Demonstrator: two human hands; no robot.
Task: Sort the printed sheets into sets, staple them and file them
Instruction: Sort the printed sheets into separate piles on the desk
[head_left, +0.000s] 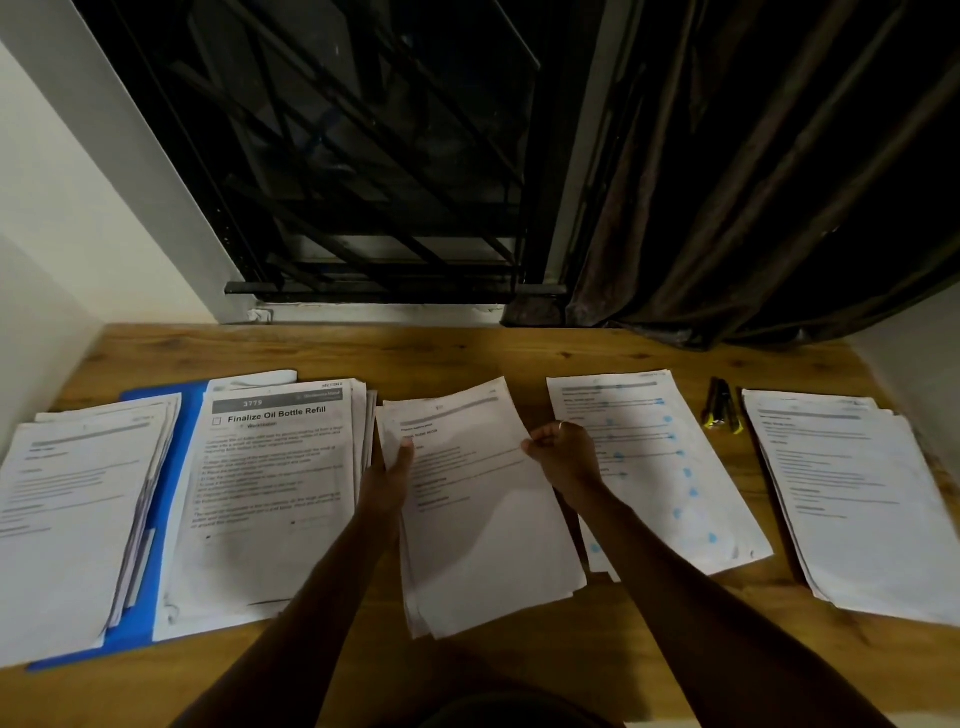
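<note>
The blue folder (179, 457) is mostly covered by the leftmost pile (67, 519) and the second pile (270, 493). The leftmost pile and the rightmost pile (862, 493) run off the frame's edges. Most body print is too blurred to read. The small dark-and-yellow object (719, 410) may be a stapler, and the fingers of the left hand (389, 483) are hidden under the centre stack (483, 530).

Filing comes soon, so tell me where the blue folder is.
Head view: the blue folder lies on the table's left side, under the two leftmost paper stacks, left of the left hand.
</note>
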